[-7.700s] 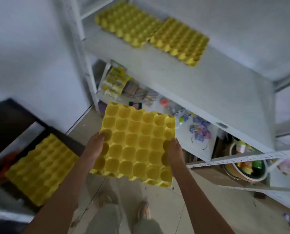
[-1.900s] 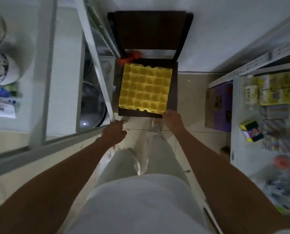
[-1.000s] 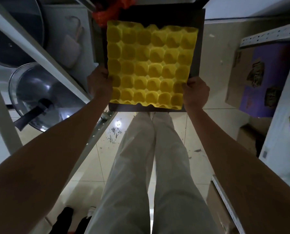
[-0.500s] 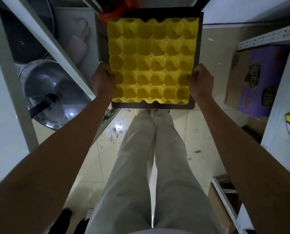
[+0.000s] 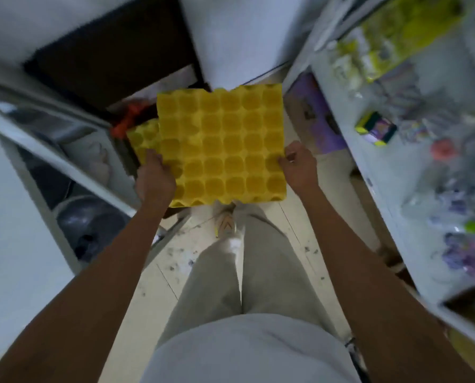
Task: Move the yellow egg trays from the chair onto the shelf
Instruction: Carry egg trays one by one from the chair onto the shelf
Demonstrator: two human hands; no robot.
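Observation:
I hold a yellow egg tray [image 5: 222, 142] flat in the air, in front of and partly over the dark chair [image 5: 106, 59]. My left hand [image 5: 155, 179] grips its near left edge and my right hand [image 5: 298, 167] grips its near right edge. A second yellow egg tray [image 5: 143, 139] lies on the chair seat; only its left part shows beyond the lifted one. The white shelf [image 5: 374, 172] stands at the right.
A white metal rack [image 5: 65, 161] with pots stands at the left. An orange item [image 5: 128, 120] lies at the chair's back. A purple box [image 5: 316, 117] sits on the floor by the shelf, which carries several small packets. My legs and a shoe [image 5: 225, 222] are below.
The top tray has come up off the chair with both hands and shifted right, which uncovers another tray beneath. The view has swung back and blurred.

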